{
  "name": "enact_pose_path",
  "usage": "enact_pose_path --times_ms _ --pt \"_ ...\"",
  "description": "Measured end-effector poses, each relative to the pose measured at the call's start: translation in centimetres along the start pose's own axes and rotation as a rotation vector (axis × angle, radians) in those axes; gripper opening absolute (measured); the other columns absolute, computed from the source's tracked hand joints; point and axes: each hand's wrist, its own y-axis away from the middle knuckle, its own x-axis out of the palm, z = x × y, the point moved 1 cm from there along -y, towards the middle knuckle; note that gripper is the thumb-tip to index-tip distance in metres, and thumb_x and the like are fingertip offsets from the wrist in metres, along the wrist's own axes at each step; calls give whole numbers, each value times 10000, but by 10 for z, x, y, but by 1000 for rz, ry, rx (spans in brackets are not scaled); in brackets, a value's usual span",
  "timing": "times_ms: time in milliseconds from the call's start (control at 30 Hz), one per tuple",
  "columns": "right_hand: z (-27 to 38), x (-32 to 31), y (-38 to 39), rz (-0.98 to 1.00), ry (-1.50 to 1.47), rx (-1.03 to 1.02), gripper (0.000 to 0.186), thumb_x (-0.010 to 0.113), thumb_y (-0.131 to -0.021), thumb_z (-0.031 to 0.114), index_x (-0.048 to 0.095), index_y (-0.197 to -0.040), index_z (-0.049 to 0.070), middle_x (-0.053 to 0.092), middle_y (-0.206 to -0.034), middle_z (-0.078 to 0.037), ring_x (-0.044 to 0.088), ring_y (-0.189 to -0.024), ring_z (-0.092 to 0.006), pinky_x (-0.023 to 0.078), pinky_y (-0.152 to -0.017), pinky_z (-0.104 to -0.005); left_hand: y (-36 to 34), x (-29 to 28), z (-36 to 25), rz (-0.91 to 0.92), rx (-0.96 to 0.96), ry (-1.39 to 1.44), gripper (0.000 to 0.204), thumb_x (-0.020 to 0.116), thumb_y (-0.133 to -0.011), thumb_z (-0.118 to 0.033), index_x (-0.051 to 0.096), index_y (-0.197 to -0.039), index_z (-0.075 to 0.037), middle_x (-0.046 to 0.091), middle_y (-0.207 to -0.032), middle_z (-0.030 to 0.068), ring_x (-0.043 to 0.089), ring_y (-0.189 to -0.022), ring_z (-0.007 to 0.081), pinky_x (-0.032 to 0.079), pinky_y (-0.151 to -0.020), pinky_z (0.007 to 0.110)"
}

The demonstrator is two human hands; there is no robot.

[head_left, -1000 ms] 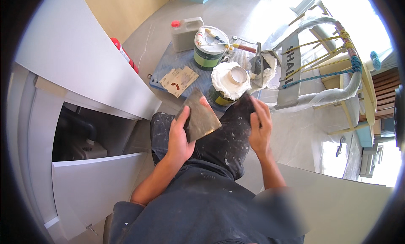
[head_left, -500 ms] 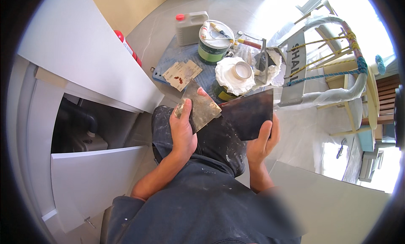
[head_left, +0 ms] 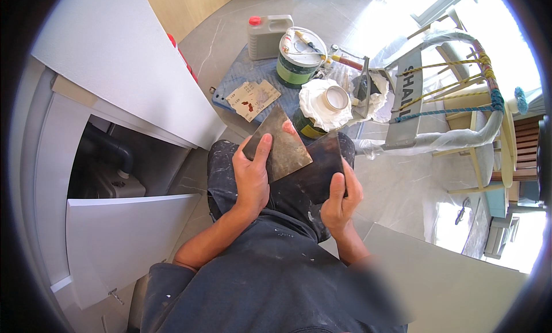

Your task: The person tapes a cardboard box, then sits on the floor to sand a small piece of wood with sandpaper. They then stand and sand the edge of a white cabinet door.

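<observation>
My left hand (head_left: 252, 173) is closed on a thin grey-brown plate (head_left: 283, 150) with worn, stained edges. Its thumb lies on top, and a pinkish-red dab sits near the plate's upper edge. A dark, flat, four-sided plate (head_left: 316, 173) is gripped along its right edge by my right hand (head_left: 341, 199), thumb on the near face. The lighter plate overlaps the dark one's left part; whether they touch I cannot tell. Both are held over my paint-spotted dark trousers (head_left: 221, 175).
Ahead, a blue wheeled platform trolley (head_left: 233, 74) carries a grey jerrycan (head_left: 275, 42), a green tub (head_left: 296, 71), a white-covered can (head_left: 313, 106) and stained card (head_left: 253, 100). Its handle (head_left: 443, 138) rises to the right. An open white cabinet door (head_left: 126, 238) stands at my left.
My right hand and the dark plate have come left and slightly nearer. The lighter plate now overlaps more of the dark one. The view has shifted a little.
</observation>
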Motion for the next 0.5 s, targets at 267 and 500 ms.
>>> enact_pose_path --times_ms 267,500 --pt "3 -1 2 172 19 19 375 505 -1062 172 590 -1288 -115 690 -1106 -249 690 -1004 -335 507 -892 -360 -3 6 -6 25 31 -14 228 685 -999 -180 668 -1091 28 705 -1019 42 634 -870 74 510 -796 237" --pt "3 -6 5 333 8 128 357 513 -1061 175 604 -1269 -101 691 -1118 -245 686 -1013 -319 501 -912 -349 -8 13 -13 -1 62 -59 282 691 -994 -208 662 -1131 37 698 -1059 55 637 -935 96 503 -848 251"
